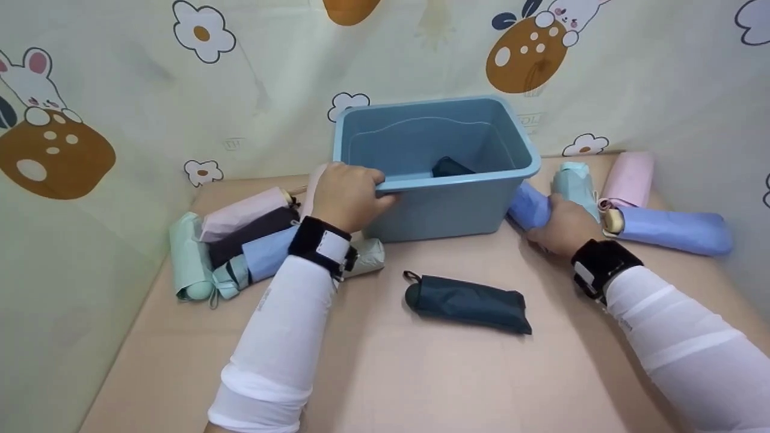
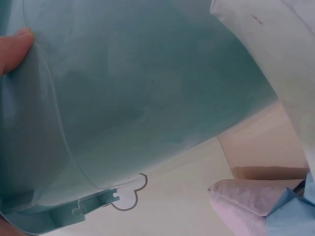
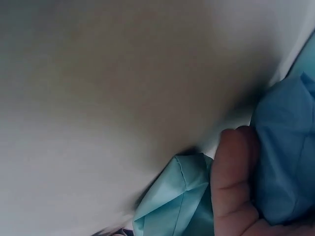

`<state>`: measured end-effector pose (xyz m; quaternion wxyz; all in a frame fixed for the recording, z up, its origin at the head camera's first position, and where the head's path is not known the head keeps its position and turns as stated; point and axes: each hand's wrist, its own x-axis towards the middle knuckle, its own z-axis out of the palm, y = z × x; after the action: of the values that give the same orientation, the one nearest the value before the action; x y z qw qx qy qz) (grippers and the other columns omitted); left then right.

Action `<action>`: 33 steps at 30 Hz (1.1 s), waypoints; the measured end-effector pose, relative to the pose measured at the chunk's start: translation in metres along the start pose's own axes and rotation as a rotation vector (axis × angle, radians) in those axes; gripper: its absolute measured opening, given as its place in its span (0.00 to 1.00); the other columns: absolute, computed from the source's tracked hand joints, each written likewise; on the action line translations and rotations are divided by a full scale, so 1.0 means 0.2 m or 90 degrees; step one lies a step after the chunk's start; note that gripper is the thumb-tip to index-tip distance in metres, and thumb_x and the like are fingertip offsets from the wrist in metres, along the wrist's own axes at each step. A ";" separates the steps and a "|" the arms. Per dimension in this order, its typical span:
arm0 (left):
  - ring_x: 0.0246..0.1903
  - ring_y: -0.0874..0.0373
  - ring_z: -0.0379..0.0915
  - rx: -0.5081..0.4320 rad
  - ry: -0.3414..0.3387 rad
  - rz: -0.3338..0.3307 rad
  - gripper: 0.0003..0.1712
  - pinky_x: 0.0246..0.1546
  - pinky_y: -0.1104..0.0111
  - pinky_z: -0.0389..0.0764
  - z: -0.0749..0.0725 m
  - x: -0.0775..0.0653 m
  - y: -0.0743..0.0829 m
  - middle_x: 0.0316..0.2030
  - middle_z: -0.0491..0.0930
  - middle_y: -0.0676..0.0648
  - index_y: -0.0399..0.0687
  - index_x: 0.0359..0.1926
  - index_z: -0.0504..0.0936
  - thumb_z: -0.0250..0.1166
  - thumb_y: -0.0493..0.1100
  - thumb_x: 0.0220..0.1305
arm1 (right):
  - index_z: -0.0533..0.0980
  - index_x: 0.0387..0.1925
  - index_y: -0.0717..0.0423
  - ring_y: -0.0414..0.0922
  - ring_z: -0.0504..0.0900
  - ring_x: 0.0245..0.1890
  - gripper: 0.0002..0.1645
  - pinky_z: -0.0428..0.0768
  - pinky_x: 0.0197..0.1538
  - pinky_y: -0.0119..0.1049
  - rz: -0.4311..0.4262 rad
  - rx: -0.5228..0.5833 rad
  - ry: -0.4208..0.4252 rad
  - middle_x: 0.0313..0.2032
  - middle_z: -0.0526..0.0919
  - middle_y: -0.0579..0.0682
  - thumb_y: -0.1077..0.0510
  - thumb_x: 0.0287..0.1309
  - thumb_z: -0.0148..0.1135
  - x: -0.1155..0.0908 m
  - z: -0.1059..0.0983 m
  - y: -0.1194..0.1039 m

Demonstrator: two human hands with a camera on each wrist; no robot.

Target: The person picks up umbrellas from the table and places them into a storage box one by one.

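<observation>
My left hand (image 1: 349, 195) grips the front left rim of a blue plastic bin (image 1: 433, 210); the left wrist view shows a fingertip (image 2: 17, 51) on its wall. Inside the bin lies a dark folded umbrella (image 1: 450, 168), partly hidden by the front wall. To the bin's right, my right hand (image 1: 568, 227) holds a blue folded umbrella (image 1: 529, 205) close against the bin's side. In the right wrist view, fingers (image 3: 234, 177) lie along the blue fabric. A dark green folded umbrella (image 1: 472, 304) lies on the table in front of the bin.
Several folded umbrellas cluster on the left, among them a mint one (image 1: 189, 255) and a black one (image 1: 255, 233). At right lie a pale teal umbrella (image 1: 575, 187), a pink one (image 1: 630, 178) and another blue one (image 1: 677, 230). A patterned curtain (image 1: 271, 90) hangs behind the table (image 1: 433, 379).
</observation>
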<state>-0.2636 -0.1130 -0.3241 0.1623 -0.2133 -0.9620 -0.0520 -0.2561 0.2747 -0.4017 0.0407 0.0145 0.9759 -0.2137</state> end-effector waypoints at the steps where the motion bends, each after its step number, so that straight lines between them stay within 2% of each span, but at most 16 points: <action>1: 0.27 0.48 0.78 -0.001 0.000 0.000 0.27 0.46 0.51 0.77 0.00 0.00 0.00 0.21 0.81 0.48 0.51 0.23 0.73 0.68 0.64 0.66 | 0.61 0.70 0.71 0.67 0.79 0.51 0.53 0.76 0.58 0.66 0.006 0.010 -0.002 0.54 0.78 0.74 0.45 0.54 0.73 0.00 -0.01 0.00; 5: 0.29 0.48 0.80 0.001 -0.006 0.000 0.26 0.46 0.51 0.77 0.00 0.00 0.00 0.23 0.83 0.48 0.50 0.24 0.75 0.68 0.64 0.66 | 0.59 0.74 0.70 0.67 0.79 0.52 0.56 0.76 0.59 0.65 0.013 0.034 0.001 0.56 0.78 0.74 0.47 0.53 0.74 -0.02 -0.03 0.01; 13: 0.30 0.48 0.80 -0.002 -0.017 -0.005 0.25 0.47 0.52 0.76 0.00 0.01 0.00 0.25 0.84 0.48 0.50 0.26 0.77 0.67 0.64 0.67 | 0.64 0.71 0.70 0.67 0.79 0.50 0.52 0.77 0.56 0.65 0.012 0.053 0.014 0.55 0.79 0.73 0.49 0.51 0.75 -0.05 -0.12 0.02; 18: 0.30 0.47 0.80 -0.002 -0.011 -0.002 0.26 0.47 0.52 0.77 0.00 0.01 0.00 0.24 0.83 0.48 0.50 0.25 0.77 0.67 0.65 0.66 | 0.67 0.70 0.68 0.65 0.80 0.47 0.49 0.77 0.52 0.62 -0.015 0.054 0.059 0.53 0.81 0.72 0.51 0.50 0.76 -0.09 -0.19 0.03; 24: 0.29 0.48 0.81 0.004 0.007 0.006 0.25 0.47 0.51 0.78 0.00 0.01 0.00 0.24 0.85 0.47 0.49 0.25 0.79 0.68 0.64 0.65 | 0.69 0.69 0.66 0.66 0.78 0.50 0.45 0.75 0.53 0.62 -0.030 0.080 0.114 0.54 0.81 0.73 0.55 0.51 0.73 -0.13 -0.28 0.04; 29: 0.30 0.48 0.82 0.004 0.001 0.005 0.25 0.48 0.52 0.78 0.00 0.00 0.00 0.25 0.85 0.48 0.49 0.26 0.79 0.68 0.63 0.66 | 0.69 0.74 0.55 0.64 0.76 0.50 0.45 0.76 0.43 0.49 -0.009 0.133 0.148 0.57 0.79 0.69 0.59 0.53 0.72 -0.16 -0.35 0.02; 31: 0.30 0.48 0.81 0.003 -0.002 0.003 0.25 0.48 0.52 0.78 0.01 0.00 0.00 0.25 0.85 0.48 0.49 0.26 0.79 0.68 0.64 0.66 | 0.69 0.74 0.55 0.63 0.76 0.50 0.44 0.77 0.37 0.44 -0.001 0.161 0.165 0.59 0.77 0.69 0.60 0.54 0.71 -0.17 -0.38 0.00; 33: 0.30 0.48 0.81 0.003 -0.003 0.002 0.25 0.48 0.52 0.78 0.00 0.00 0.00 0.25 0.85 0.48 0.49 0.25 0.78 0.68 0.64 0.66 | 0.67 0.75 0.57 0.64 0.76 0.52 0.45 0.76 0.37 0.42 0.007 0.179 0.183 0.62 0.76 0.70 0.58 0.56 0.71 -0.18 -0.41 -0.02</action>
<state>-0.2646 -0.1126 -0.3247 0.1609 -0.2145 -0.9621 -0.0493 -0.2256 0.3054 -0.3234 -0.1005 0.0562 0.9320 -0.3437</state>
